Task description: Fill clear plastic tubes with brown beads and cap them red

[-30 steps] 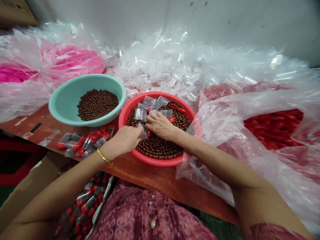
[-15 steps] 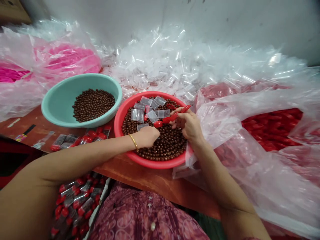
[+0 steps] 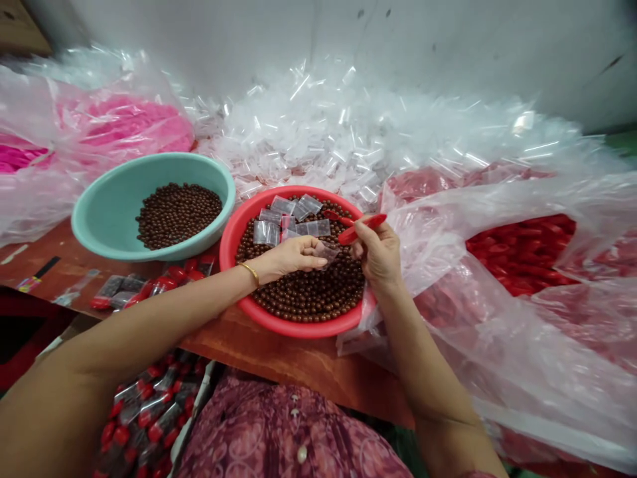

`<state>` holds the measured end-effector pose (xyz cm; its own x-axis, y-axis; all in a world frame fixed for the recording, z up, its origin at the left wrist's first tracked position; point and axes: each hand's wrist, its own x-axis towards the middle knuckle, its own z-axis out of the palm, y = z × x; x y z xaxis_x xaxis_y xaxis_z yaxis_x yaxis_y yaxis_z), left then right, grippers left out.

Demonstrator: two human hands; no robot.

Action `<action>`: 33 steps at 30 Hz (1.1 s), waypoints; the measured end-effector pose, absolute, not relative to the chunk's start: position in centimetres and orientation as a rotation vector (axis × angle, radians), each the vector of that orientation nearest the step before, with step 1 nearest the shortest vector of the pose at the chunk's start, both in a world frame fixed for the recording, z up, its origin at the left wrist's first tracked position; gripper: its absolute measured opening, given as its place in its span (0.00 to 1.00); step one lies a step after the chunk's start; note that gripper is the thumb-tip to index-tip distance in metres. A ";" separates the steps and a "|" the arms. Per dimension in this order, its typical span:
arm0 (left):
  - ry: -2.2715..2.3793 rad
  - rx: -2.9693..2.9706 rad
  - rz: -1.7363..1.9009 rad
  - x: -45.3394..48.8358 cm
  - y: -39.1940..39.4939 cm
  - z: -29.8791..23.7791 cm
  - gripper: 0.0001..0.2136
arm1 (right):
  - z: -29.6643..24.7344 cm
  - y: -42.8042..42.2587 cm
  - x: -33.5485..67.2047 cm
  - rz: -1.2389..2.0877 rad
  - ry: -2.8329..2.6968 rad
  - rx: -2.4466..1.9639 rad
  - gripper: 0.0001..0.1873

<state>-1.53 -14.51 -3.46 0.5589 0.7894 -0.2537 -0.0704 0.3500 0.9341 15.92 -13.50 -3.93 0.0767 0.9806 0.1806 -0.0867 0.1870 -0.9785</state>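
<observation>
My left hand [image 3: 298,255], with a gold bangle at the wrist, pinches a small clear plastic sleeve [image 3: 328,252] over the red basin [image 3: 291,327]. Small brown balls [image 3: 308,292] fill much of that basin, and several clear sleeves [image 3: 267,232] lie on them. At the basin's right side, the fingers of my right hand [image 3: 381,249] close round a long red plastic piece [image 3: 363,228], whose rounded end points toward the left hand. Another slim red piece [image 3: 338,216] shows just behind it, over the balls; I cannot tell whether it is held.
A turquoise basin [image 3: 104,219] of brown balls stands left. Clear sleeves [image 3: 338,133] are heaped along the wall. Bags with red pieces [image 3: 522,255] lie right, pink ones [image 3: 129,123] left. Red-ended clear packs lie on the table edge [image 3: 164,285] and in a box below [image 3: 149,411].
My left hand has risen from the balls and now shows a clear sleeve in its fingers. The red pieces between the hands have shifted, and the view has moved slightly.
</observation>
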 end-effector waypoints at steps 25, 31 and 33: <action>0.725 1.297 0.804 -2.7 -16.9 -2.9 0.10 | -1.7 -17.8 15.4 0.980 -1.775 -1.202 0.17; 0.600 1.246 0.742 -2.9 -16.6 -3.3 0.12 | -0.9 -17.5 16.1 0.712 -2.058 -1.157 0.15; 0.580 1.219 0.732 -2.9 -16.5 -3.4 0.12 | -0.6 -17.4 16.2 0.680 -2.079 -1.195 0.15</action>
<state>-2.88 -16.52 -3.37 0.6431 0.7657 -0.0124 -0.1875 0.1731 0.9669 16.22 -17.39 -0.64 -0.3833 0.8835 0.2693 0.5535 0.4532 -0.6987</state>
